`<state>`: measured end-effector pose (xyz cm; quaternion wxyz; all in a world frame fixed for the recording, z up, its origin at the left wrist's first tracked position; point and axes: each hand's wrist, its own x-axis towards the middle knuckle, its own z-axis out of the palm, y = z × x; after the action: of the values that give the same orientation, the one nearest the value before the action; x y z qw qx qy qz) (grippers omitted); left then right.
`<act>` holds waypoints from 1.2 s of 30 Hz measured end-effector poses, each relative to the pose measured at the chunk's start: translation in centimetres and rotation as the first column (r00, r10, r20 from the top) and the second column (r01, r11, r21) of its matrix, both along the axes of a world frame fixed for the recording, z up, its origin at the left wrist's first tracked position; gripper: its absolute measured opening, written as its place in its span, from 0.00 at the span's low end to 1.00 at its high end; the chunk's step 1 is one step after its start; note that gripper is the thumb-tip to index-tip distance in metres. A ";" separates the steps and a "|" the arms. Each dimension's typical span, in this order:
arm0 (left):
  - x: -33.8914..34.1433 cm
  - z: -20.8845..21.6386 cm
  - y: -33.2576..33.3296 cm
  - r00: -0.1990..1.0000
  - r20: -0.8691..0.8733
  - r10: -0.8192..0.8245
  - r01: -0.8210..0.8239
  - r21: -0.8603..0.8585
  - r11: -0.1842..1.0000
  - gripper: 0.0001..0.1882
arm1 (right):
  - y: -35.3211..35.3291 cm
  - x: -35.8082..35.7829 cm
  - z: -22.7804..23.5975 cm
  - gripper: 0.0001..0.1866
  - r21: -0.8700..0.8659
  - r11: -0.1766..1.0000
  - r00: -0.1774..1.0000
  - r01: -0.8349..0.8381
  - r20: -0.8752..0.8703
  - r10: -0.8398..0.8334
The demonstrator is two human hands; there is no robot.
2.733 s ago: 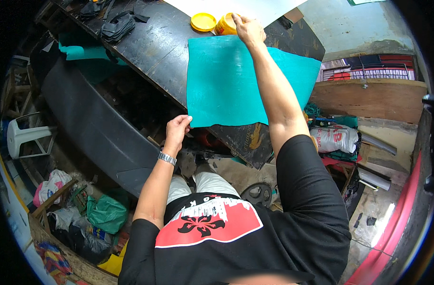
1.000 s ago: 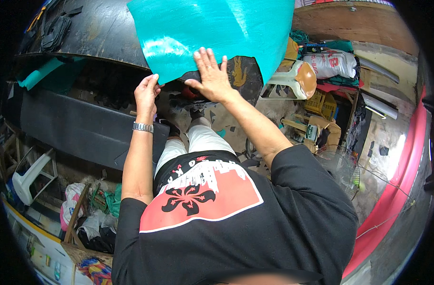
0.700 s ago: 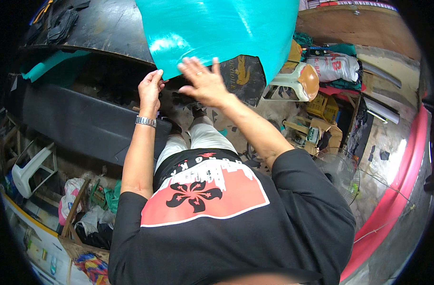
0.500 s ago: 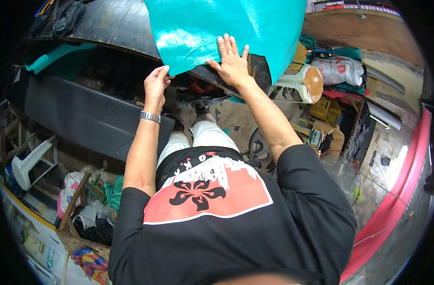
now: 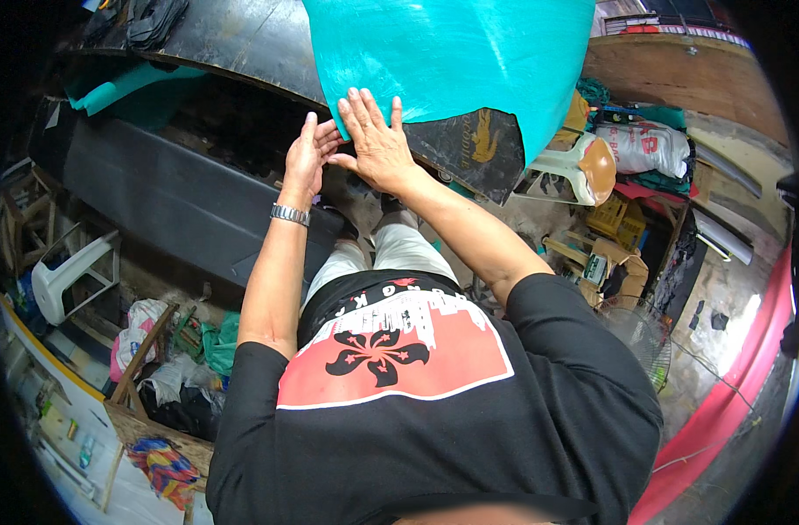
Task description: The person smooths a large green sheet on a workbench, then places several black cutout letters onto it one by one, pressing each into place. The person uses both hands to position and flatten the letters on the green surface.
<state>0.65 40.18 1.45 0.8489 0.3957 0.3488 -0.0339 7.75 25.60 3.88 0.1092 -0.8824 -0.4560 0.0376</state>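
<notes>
A glossy turquoise sheet [image 5: 460, 52] lies over the black tabletop [image 5: 233, 44] ahead of me, its near edge cut unevenly. My right hand [image 5: 373, 144] rests flat near the sheet's lower left corner, fingers stretched out. Just left of it, my left hand [image 5: 307, 162], with a metal watch on the wrist, is held upright with fingers extended at that corner. Its fingertips are close to the sheet's edge, partly behind the right hand; whether they touch it I cannot tell. A dark board with a gold emblem [image 5: 482, 136] shows below the sheet's near edge.
A long dark grey padded panel [image 5: 172, 192] runs along the left. White plastic stools stand at left [image 5: 71, 271] and right [image 5: 574, 166]. A yellow crate [image 5: 618, 219], a fan [image 5: 635, 337] and a pink roll [image 5: 732, 394] lie to the right; bags [image 5: 167, 376] are piled at lower left.
My left fingers have let go of their pinch on the sheet's corner and opened. My right hand has slid left across the sheet toward that corner. The whole view has shifted slightly.
</notes>
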 end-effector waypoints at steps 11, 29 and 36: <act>0.1 -0.3 0.7 0.997 0.015 -0.075 0.076 -0.092 0.993 0.47 | -1.7 2.5 1.4 0.49 0.000 0.986 0.985 -0.166 -0.047 0.166; 1.0 -0.3 1.3 0.997 -0.054 -0.064 0.059 -0.088 0.994 0.31 | -3.2 1.9 0.2 0.49 0.109 0.981 0.984 -0.161 -0.059 0.168; 1.6 0.0 0.3 0.997 -0.071 -0.043 0.057 0.204 0.977 0.10 | -5.9 1.3 2.1 0.39 0.144 0.986 0.969 -0.079 -0.223 0.110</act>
<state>2.21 40.52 1.49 0.7903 0.4888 0.3680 -0.0320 9.09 19.70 5.99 0.2183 -0.8400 -0.4835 0.1143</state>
